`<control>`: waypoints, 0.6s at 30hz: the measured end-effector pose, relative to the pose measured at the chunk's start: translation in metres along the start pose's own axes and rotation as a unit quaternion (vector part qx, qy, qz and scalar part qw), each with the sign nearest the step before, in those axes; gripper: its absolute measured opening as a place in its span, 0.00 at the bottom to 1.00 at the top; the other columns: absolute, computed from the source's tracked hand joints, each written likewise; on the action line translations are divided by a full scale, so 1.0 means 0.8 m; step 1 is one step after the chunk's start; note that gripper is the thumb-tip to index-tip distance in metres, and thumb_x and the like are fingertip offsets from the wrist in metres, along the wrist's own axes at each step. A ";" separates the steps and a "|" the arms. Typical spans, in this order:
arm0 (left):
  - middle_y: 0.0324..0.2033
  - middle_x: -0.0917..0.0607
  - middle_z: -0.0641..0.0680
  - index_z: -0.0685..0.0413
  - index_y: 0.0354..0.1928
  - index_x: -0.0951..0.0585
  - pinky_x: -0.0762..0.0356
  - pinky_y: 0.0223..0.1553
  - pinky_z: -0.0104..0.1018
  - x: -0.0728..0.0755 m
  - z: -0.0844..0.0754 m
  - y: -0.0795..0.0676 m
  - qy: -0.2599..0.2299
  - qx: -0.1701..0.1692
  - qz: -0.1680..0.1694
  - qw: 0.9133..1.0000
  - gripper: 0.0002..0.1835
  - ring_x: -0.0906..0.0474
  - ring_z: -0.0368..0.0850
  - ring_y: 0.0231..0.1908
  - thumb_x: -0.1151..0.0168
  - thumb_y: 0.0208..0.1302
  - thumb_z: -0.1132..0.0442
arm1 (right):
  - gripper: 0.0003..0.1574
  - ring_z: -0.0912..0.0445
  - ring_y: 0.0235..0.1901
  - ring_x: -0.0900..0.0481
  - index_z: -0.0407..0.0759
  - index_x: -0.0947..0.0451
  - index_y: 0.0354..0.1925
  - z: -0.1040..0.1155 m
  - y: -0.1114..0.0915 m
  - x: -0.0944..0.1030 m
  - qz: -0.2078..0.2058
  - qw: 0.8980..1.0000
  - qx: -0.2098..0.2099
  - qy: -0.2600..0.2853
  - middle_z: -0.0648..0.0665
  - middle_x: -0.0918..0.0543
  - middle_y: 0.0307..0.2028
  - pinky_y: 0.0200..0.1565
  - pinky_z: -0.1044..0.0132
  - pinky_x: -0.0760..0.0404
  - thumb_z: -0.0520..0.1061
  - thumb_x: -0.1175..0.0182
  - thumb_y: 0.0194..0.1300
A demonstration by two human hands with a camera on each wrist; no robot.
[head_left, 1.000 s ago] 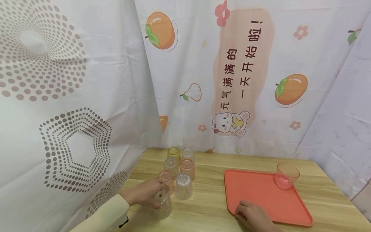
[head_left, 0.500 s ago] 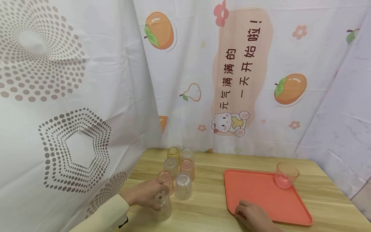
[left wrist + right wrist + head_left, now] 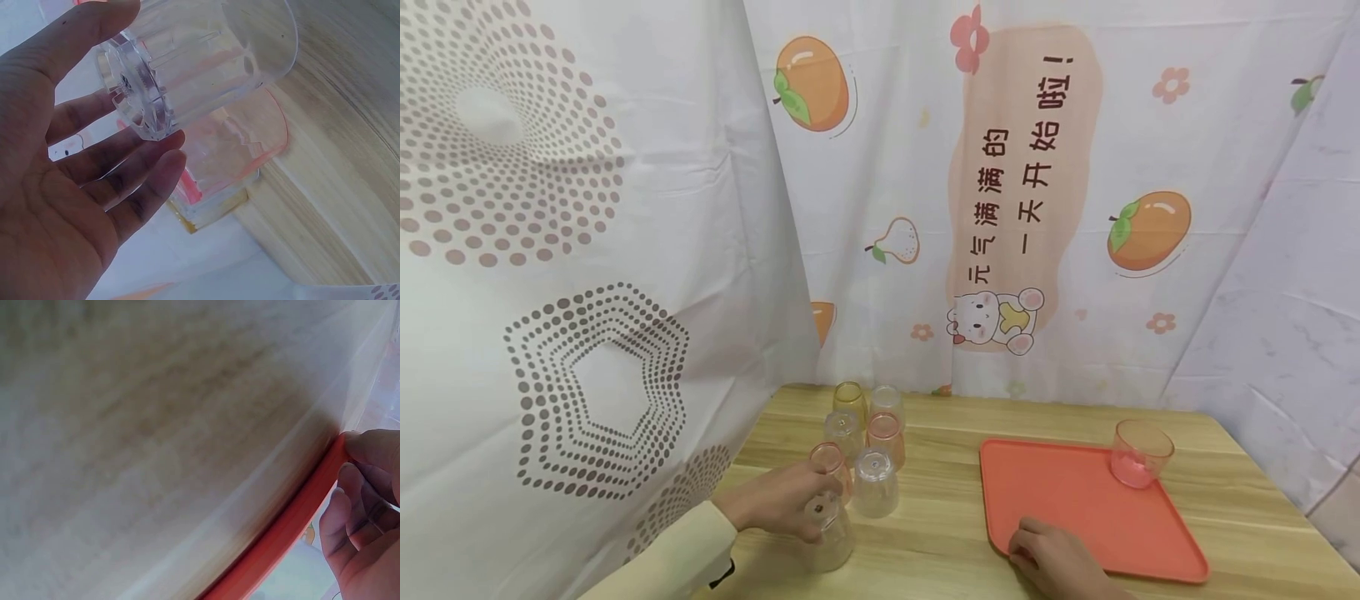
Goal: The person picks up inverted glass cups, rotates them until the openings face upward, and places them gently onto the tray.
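In the head view my left hand grips a clear glass by its upturned base, thumb on one side and fingers on the other. The left wrist view shows the same clear glass close up, its mouth toward the table. Just behind it stands an upside-down pink glass, and to its right another clear glass. My right hand is at the near left corner of a red tray. In the right wrist view, its thumb and fingers pinch the tray's rim.
Farther back are another clear glass, a second pink glass, a yellow glass and one more clear glass. A wide pink glass stands mouth up at the tray's far right corner. Printed curtains enclose the wooden table.
The clear glass in my left hand has shifted slightly to the right, with its lower end swung outward. My right hand and the tray have stayed in place.
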State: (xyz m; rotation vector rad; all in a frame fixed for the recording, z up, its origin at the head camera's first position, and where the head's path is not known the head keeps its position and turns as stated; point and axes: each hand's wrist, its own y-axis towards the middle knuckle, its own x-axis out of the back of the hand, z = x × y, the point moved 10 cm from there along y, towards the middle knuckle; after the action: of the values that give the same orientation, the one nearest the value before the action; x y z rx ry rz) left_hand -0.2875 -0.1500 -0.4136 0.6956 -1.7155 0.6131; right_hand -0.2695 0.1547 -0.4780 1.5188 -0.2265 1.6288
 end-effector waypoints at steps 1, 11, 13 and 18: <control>0.46 0.25 0.45 0.49 0.52 0.21 0.24 0.38 0.29 0.001 -0.001 0.000 0.000 -0.005 -0.003 1.000 0.32 0.24 0.36 0.40 0.24 0.43 0.48 | 0.11 0.72 0.25 0.32 0.57 0.22 0.28 -0.001 0.000 0.000 0.002 1.000 -0.001 0.000 0.65 0.30 0.28 0.23 0.73 0.30 0.42 0.30 0.52; 0.44 0.33 0.41 0.48 0.50 0.20 0.25 0.40 0.29 0.011 -0.016 0.004 0.020 -0.044 -0.038 0.998 0.30 0.25 0.37 0.41 0.25 0.43 0.49 | 0.11 0.72 0.25 0.33 0.58 0.22 0.28 -0.003 0.000 -0.002 0.007 1.000 -0.006 -0.003 0.65 0.31 0.27 0.23 0.73 0.31 0.42 0.30 0.52; 0.44 0.32 0.42 0.47 0.51 0.21 0.25 0.40 0.29 0.011 -0.016 0.005 0.013 -0.037 -0.034 0.999 0.29 0.26 0.37 0.41 0.25 0.44 0.49 | 0.11 0.72 0.25 0.33 0.58 0.22 0.28 -0.002 0.000 -0.001 0.004 1.000 -0.004 -0.005 0.65 0.31 0.27 0.23 0.73 0.31 0.42 0.30 0.52; 0.45 0.30 0.43 0.47 0.52 0.21 0.24 0.40 0.30 0.010 -0.016 0.006 -0.003 -0.020 -0.022 1.000 0.29 0.26 0.36 0.41 0.26 0.45 0.48 | 0.11 0.72 0.25 0.33 0.57 0.22 0.27 -0.003 0.000 -0.003 0.003 1.000 -0.006 -0.008 0.66 0.31 0.27 0.23 0.72 0.31 0.42 0.30 0.52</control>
State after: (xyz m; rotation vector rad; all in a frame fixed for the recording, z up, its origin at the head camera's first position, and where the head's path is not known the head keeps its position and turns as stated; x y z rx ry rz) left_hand -0.2841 -0.1384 -0.4028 0.7061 -1.7081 0.5455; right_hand -0.2715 0.1551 -0.4805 1.5250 -0.2498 1.6173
